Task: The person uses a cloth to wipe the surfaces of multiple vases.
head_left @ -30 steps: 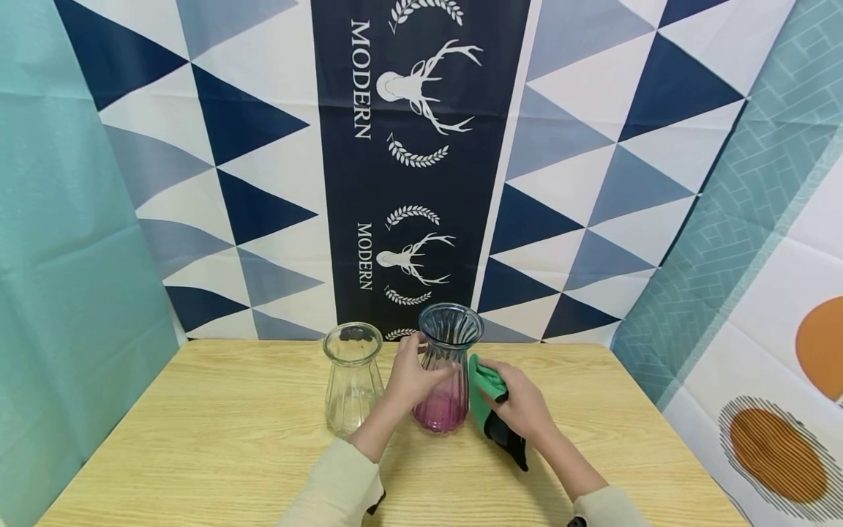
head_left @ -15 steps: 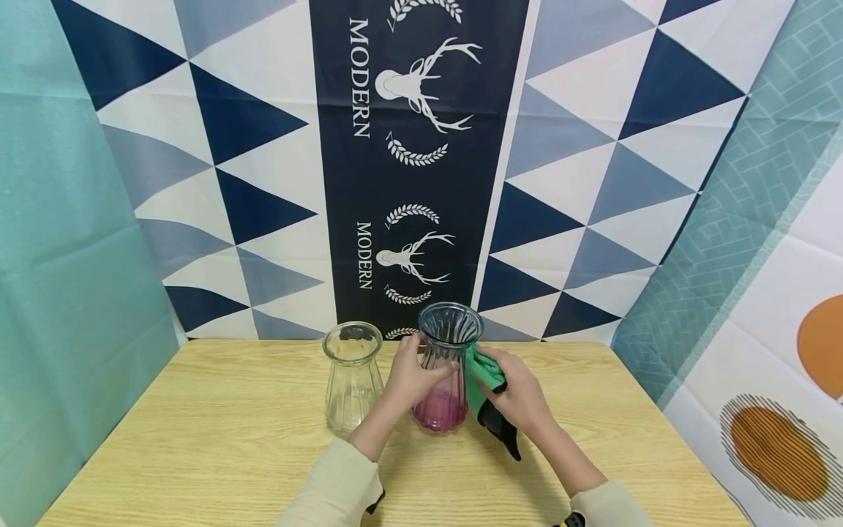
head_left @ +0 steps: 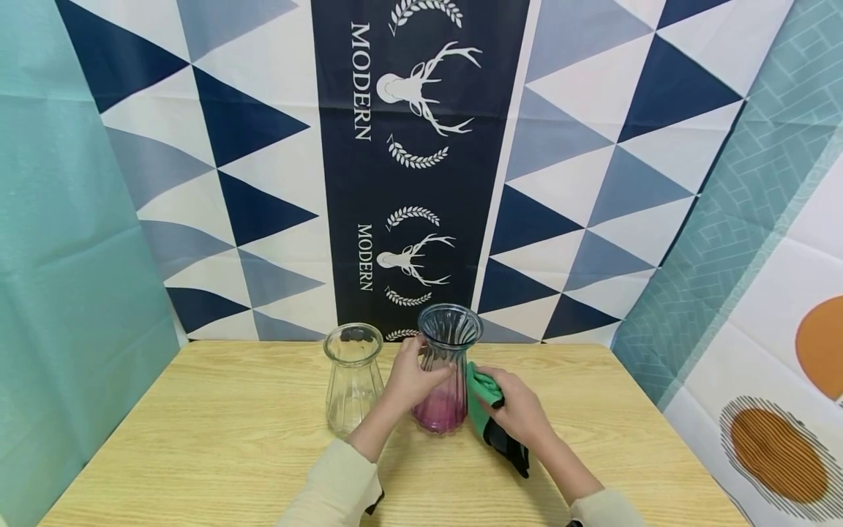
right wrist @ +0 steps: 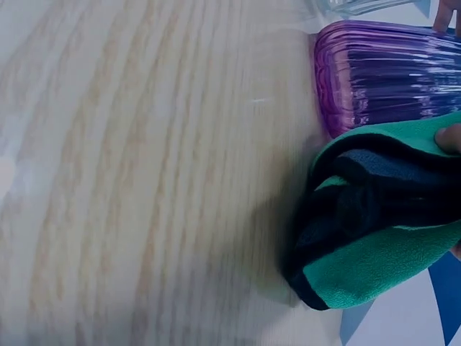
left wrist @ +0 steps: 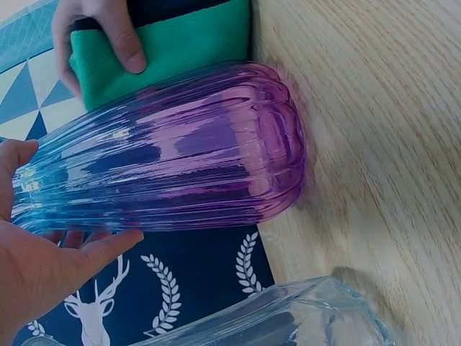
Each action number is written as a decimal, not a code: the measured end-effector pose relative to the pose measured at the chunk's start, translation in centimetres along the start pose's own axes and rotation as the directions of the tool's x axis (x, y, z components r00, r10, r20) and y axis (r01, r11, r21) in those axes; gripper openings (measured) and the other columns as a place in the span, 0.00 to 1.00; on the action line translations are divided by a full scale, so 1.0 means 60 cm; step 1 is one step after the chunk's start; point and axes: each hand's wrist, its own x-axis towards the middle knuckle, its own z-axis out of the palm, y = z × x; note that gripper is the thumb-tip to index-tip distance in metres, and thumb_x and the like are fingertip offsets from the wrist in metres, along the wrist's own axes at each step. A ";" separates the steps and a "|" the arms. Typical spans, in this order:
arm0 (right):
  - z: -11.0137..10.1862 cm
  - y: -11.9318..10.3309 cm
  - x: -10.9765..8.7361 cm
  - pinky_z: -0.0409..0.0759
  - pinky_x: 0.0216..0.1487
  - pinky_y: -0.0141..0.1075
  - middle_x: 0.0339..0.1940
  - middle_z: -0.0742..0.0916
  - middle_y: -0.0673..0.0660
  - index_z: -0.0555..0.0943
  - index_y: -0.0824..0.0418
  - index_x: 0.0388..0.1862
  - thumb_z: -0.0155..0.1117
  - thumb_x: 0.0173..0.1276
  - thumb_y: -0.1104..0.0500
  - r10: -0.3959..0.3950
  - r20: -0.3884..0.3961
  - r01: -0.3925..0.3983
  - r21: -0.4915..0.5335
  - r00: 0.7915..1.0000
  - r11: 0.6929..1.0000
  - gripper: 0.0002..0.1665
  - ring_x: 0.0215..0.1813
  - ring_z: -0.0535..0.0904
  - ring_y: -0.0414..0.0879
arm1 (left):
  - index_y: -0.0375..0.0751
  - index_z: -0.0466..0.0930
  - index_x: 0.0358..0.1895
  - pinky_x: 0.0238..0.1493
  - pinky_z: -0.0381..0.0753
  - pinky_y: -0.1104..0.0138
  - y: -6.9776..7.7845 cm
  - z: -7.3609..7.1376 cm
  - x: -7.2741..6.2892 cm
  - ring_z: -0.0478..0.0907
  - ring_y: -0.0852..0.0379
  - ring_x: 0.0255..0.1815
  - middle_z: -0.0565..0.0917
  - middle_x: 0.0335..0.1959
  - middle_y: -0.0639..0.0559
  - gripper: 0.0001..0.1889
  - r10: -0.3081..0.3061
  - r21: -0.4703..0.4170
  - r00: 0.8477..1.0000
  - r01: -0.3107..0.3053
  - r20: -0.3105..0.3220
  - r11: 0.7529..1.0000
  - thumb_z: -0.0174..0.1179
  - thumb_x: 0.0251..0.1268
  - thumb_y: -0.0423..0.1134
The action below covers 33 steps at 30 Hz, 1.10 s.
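A ribbed glass vase (head_left: 443,399), blue at its flared rim and pink-purple at its base, stands upright on the table. My left hand (head_left: 410,377) grips it round the narrow neck from the left, thumb in front; the neck also shows between the fingers in the left wrist view. In my right hand (head_left: 520,406) is a folded green cloth (head_left: 483,388) with black edging, held against or very near the vase's right side. The right wrist view shows the cloth (right wrist: 374,285) hanging in loose folds beside the purple glass (right wrist: 382,72), with only fingertips of that hand visible.
A clear glass vase (head_left: 352,399) of similar shape stands just left of my left hand. The wooden table (head_left: 217,432) ends at a patterned backdrop (head_left: 263,183) close behind both vases. Fabric hangings (head_left: 79,307) flank the table's left and right sides.
The green cloth in my right hand rose slightly along the vase's side, then came back down. My left hand and both vases stay where they were.
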 end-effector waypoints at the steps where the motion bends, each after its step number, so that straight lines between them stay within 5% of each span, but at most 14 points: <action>1: 0.001 0.002 -0.001 0.81 0.46 0.49 0.49 0.84 0.59 0.76 0.59 0.56 0.73 0.52 0.63 -0.002 0.003 0.002 -0.001 1.000 1.000 0.30 0.48 0.80 0.55 | 0.36 0.73 0.56 0.59 0.72 0.49 0.000 0.000 0.000 0.73 0.44 0.56 0.73 0.51 0.40 0.30 -0.003 -0.001 1.000 0.003 0.002 1.000 0.68 0.47 0.43; 18: -0.027 -0.033 0.024 0.81 0.46 0.49 0.48 0.84 0.60 0.75 0.59 0.56 0.74 0.51 0.63 -0.063 -0.126 0.065 0.011 0.990 0.998 0.31 0.48 0.81 0.55 | 0.38 0.74 0.55 0.54 0.74 0.51 -0.002 -0.002 0.001 0.72 0.46 0.53 0.73 0.50 0.42 0.32 -0.032 0.033 0.999 0.032 -0.012 0.999 0.72 0.45 0.48; 33: 0.003 0.002 -0.003 0.81 0.47 0.48 0.49 0.83 0.59 0.75 0.59 0.57 0.72 0.53 0.62 0.009 0.012 -0.010 0.036 1.000 0.999 0.31 0.49 0.80 0.54 | 0.39 0.75 0.55 0.53 0.75 0.52 -0.004 -0.003 0.001 0.72 0.46 0.54 0.72 0.49 0.42 0.31 -0.020 0.005 1.000 0.020 0.018 1.000 0.71 0.46 0.47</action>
